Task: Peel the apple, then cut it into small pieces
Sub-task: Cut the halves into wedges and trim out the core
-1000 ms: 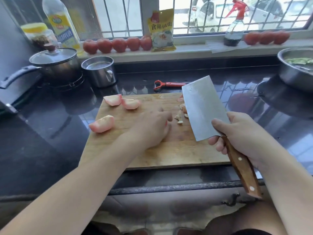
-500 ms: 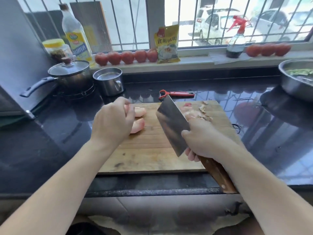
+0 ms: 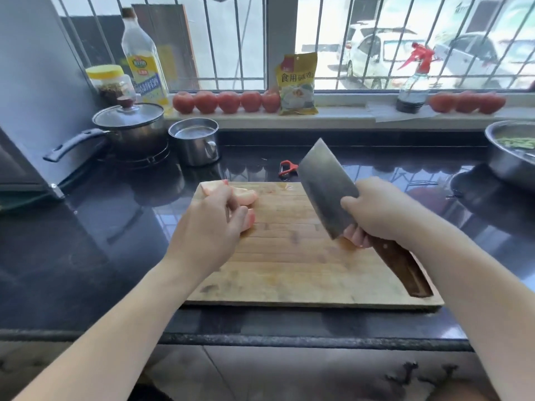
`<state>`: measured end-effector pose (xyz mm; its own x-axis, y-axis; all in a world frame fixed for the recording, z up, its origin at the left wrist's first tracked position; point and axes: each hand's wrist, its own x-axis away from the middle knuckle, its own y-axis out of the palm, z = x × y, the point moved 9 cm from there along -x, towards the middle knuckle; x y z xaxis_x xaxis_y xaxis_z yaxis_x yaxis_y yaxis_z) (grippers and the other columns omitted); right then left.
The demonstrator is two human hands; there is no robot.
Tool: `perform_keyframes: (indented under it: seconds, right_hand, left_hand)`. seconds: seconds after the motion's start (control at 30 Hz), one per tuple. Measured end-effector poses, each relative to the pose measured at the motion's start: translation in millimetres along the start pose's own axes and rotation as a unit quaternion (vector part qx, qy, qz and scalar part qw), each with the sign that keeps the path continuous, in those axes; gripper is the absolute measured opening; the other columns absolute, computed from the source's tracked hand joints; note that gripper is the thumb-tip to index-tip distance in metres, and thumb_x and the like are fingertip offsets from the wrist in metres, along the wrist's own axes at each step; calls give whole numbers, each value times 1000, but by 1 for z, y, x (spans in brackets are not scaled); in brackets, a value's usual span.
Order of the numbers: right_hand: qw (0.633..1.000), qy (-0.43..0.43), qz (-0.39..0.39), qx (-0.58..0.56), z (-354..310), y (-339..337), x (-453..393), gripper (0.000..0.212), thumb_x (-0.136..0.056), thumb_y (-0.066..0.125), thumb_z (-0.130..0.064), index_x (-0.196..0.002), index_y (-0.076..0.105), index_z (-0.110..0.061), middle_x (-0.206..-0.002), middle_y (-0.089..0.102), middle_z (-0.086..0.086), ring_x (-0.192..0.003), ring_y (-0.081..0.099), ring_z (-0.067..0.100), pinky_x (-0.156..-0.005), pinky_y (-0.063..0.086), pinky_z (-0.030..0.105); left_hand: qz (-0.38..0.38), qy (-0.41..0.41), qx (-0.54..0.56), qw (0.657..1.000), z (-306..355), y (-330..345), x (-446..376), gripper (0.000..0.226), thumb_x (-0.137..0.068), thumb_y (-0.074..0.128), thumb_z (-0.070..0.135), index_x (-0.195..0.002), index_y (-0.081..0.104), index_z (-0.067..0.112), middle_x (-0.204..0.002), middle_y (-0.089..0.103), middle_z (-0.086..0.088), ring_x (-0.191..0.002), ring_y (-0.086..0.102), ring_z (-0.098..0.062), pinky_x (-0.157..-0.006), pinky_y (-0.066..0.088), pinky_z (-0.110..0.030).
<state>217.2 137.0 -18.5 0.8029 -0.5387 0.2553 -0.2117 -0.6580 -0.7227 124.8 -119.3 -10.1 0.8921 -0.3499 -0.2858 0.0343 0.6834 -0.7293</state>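
The pale, pink-edged peeled apple wedges (image 3: pixel 246 195) lie at the far left corner of the rectangular wooden cutting board (image 3: pixel 289 273). The left hand (image 3: pixel 211 227) reaches over them, its thumb and fingers curled round the nearest wedge (image 3: pixel 251 219), which sits just in from the board's left edge.

Over the board's right half, the right hand (image 3: pixel 376 212) is wrapped tight on the dark wooden handle of the broad steel cleaver (image 3: pixel 327 189), blade raised and tilted with its tip toward the board's far edge.

The main danger, as I judge it, is the blade coming down while the left fingertips are curled over the wedge: a slippery, rounded piece could roll and bring fingers under the edge. The wedges also sit close to the board's corner and could be knocked off onto the dark glossy countertop (image 3: pixel 115 233). The red-handled peeler (image 3: pixel 288 168) lies just beyond the board's far edge, part-hidden by the blade.
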Motion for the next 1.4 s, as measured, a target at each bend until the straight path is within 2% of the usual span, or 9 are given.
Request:
perform_keyframes:
  seconds: [0.17,0.37,0.47,0.57,0.63,0.77,0.93,1.13,1.4]
  right_hand:
    - [997,-36,-40,51,-56,31,-31,29,-99,46,-13,-71,55,-7,-65,69,11,-55,68,25,-58,60,33]
    - [982,5,-61,179,-58,75,-33,35,-99,49,-22,-70,28,-22,-70,39,-2,-69,54,18,-49,33,26]
    - [980,65,-28,188,-44,51,-30,6,-98,48,-18,-94,46,-15,-94,56,9,-96,60,31,-65,44,28]
    - [992,108,-43,52,-34,19,-25,17,-101,44,-16,-118,47,-13,-93,67,18,-61,66,25,-54,50,27]
    - [991,113,-58,-43,-28,-10,-24,8,-101,42,-17,-105,48,-13,-75,68,19,-46,64,19,-46,50,30]
    - [992,70,55,88,-3,-101,-36,17,-100,45,-29,-83,46,-24,-69,63,7,-68,65,34,-68,55,47]
    - [941,-53,157,294,39,-141,-70,16,-103,48,-22,-89,49,-14,-75,60,7,-62,56,40,-55,41,40]
    - [901,-133,104,399,62,-98,-91,21,-83,76,-9,-85,55,-12,-71,52,4,-50,57,34,-44,24,29]
    - [876,-299,-2,378,59,-74,-76,46,-64,73,2,-97,49,-20,-74,50,-1,-58,55,26,-40,40,36]
  left_hand:
    - [58,1,2,998,-13,-29,-71,29,-97,57,13,-121,64,27,-74,59,8,-78,58,-8,-77,47,-36]
    - [7,-51,60,997,-30,-33,-120,26,-96,59,14,-111,66,33,-87,65,14,-83,59,2,-73,47,-20]
    - [-53,-84,92,991,-28,-24,-109,22,-97,61,15,-102,68,36,-92,67,20,-88,59,8,-71,43,-13]
    - [-129,-123,124,976,-14,-15,-85,28,-98,63,14,-93,69,41,-94,67,29,-89,59,10,-72,42,-10]
    - [-164,-140,141,966,1,-11,-69,30,-98,64,14,-90,70,42,-96,69,28,-91,60,8,-75,42,-11]
    - [-196,-146,135,960,31,-5,-47,27,-96,67,7,-91,75,32,-91,70,30,-94,59,12,-81,44,-8]
    - [-220,-154,90,959,57,12,-34,23,-98,65,11,-91,76,29,-76,58,41,-90,56,15,-76,33,4]
    - [-236,-194,113,946,47,46,-21,35,-97,65,3,-84,73,34,-95,68,31,-93,62,6,-77,42,-3]
    - [-270,-198,100,937,21,48,-5,32,-97,63,4,-89,73,33,-95,70,23,-98,60,6,-78,42,-6]
